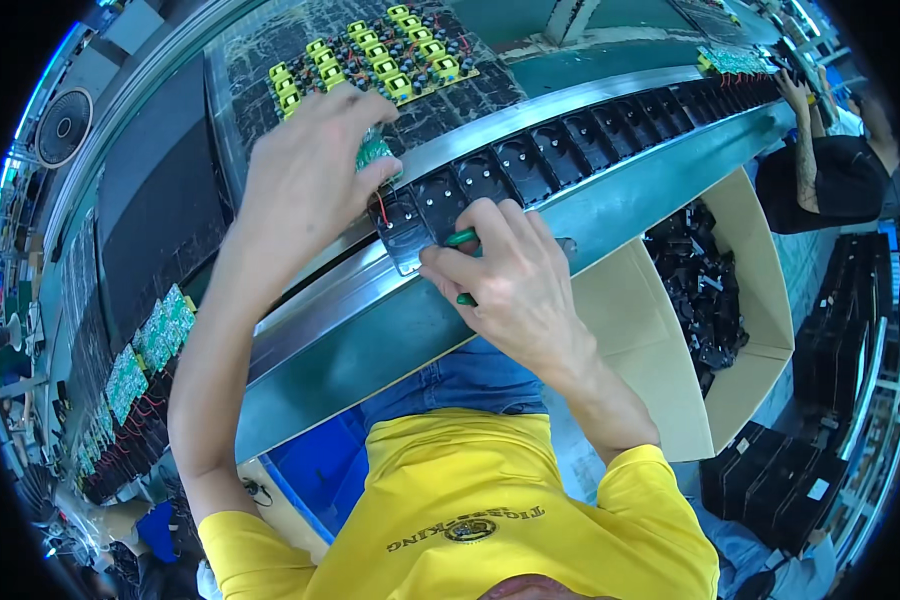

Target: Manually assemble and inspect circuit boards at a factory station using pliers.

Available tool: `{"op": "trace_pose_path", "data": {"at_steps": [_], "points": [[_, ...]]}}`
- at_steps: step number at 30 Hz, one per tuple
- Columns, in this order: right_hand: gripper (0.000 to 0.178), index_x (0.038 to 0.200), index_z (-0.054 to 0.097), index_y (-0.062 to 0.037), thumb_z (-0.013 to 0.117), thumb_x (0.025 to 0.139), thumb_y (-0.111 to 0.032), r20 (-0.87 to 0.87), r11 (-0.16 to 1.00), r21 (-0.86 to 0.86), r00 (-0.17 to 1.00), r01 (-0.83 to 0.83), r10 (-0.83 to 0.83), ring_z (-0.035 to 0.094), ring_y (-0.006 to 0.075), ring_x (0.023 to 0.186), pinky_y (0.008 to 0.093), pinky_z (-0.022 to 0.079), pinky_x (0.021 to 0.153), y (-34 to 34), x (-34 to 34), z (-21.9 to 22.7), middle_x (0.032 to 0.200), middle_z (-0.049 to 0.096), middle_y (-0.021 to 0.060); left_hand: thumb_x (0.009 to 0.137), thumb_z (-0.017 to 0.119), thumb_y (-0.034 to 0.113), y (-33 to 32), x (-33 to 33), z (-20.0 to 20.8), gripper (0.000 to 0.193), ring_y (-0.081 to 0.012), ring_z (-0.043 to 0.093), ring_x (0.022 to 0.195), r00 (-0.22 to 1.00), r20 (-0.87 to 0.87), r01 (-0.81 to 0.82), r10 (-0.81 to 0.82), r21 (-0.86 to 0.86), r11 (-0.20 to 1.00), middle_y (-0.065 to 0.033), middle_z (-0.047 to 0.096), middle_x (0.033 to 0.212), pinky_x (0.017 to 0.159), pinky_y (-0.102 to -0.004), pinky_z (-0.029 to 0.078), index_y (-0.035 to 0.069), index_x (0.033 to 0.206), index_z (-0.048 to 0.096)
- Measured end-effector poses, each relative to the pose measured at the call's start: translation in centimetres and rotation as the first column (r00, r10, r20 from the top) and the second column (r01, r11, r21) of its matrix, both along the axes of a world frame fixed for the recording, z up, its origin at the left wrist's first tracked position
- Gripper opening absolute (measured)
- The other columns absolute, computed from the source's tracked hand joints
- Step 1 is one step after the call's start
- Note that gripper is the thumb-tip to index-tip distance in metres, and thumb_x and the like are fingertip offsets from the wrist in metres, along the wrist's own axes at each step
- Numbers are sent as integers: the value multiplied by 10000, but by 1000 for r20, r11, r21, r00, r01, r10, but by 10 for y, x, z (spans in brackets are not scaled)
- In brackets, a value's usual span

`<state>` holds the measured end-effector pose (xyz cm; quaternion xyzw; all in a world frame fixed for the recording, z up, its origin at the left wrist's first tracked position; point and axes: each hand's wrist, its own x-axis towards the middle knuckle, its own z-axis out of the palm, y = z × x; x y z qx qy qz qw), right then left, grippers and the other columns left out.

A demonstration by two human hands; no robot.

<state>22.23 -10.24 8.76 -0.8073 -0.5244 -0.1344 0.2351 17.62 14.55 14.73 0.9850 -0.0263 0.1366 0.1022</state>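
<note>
In the head view, the left hand (310, 165) is pinching a green circuit board (374, 152) between thumb and fingers, just beyond the far side of the row of black cases (530, 165), at its left end. A red wire (382, 208) is hanging between the board and the row's end case (405, 238). The right hand (515, 275) is gripping a green-handled tool (460, 238); its working tip is not showing clearly. The end case is lying with its long axis crossing the row, and the right hand is resting nearer to it. The board's long axis cannot be told behind the fingers. A cardboard box (635, 350) is standing on the row's near side.
</note>
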Motion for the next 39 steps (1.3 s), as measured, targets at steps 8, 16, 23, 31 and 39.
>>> {"op": "trace_pose_path", "data": {"at_steps": [8, 16, 23, 31, 39], "points": [[273, 1225, 902, -180, 927, 966, -261, -152, 932, 248, 961, 264, -232, 674, 272, 880, 389, 581, 766, -16, 27, 18, 1138, 680, 93, 893, 716, -15, -21, -71, -33, 501, -354, 624, 1484, 994, 105, -28, 25, 24, 999, -114, 682, 1542, 1331, -554, 441, 44, 1390, 694], [292, 1173, 938, -175, 831, 1052, -418, 26, 621, 123, 623, 774, -782, 777, 385, 972, 473, 641, 838, -78, 148, 12, 1206, 760, 147, 863, 685, -67, 32, -196, -13, 437, -397, 564, 1537, 974, -106, -171, 199, 228, 959, -150, 624, 1580, 1402, -613, 365, 37, 1287, 710], [392, 1271, 924, -202, 767, 1101, -517, -114, 551, -50, 544, 833, -832, 777, 386, 1010, 492, 648, 892, -81, 176, 13, 1246, 733, 149, 872, 702, -46, 17, -172, 11, 441, -387, 579, 1500, 971, -103, -176, 214, 294, 939, -145, 634, 1556, 1402, -601, 368, 66, 1296, 746], [359, 1207, 923, -166, 791, 1094, -480, -31, 644, 10, 644, 765, -764, 768, 392, 974, 492, 642, 859, -68, 170, 4, 1188, 715, 149, 969, 878, 234, 24, 61, -20, 242, -308, 654, 1094, 955, 293, -35, 41, -24, 999, -92, 678, 1151, 1028, -460, 518, 76, 1146, 828], [319, 1243, 907, -146, 849, 1063, -404, 2, 716, 54, 717, 696, -697, 752, 364, 976, 476, 628, 843, -62, 149, 8, 1208, 707, 151, 931, 900, 297, 3, 182, -79, 251, -316, 638, 1117, 968, 228, -160, 108, 226, 961, -120, 710, 1168, 1045, -466, 476, 94, 1056, 821]]}}
